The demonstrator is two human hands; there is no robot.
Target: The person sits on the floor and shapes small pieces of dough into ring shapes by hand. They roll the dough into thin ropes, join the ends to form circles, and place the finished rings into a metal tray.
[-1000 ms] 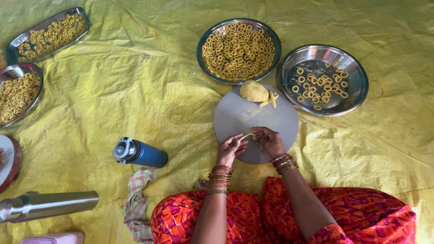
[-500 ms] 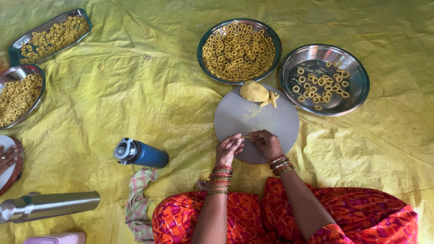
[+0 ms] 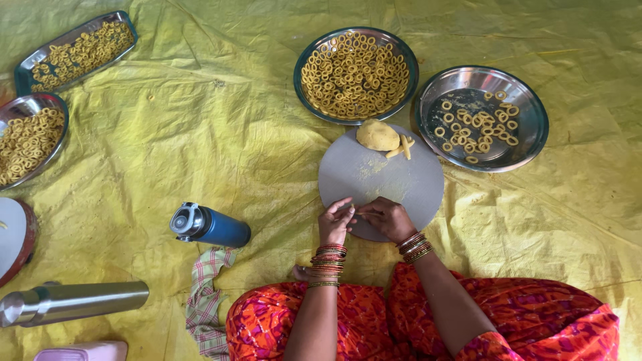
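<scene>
A crinkled yellow sheet (image 3: 200, 134) covers the whole floor, spreading out ahead of the hands and to both sides. Soft daylight falls evenly, a little brighter on the folds far left of them.

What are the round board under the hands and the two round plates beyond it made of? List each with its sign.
Round board: apparently stone or matte composite; dull, flat grey, flour-dusted. Full plate and sparse plate: likely stainless steel; bright mirror-like rims.

Blue bottle (image 3: 210, 226) lying on yellow sheet (image 3: 200, 134); steel flask (image 3: 70, 302) at lower left; checked cloth (image 3: 207, 294) nearby.
</scene>
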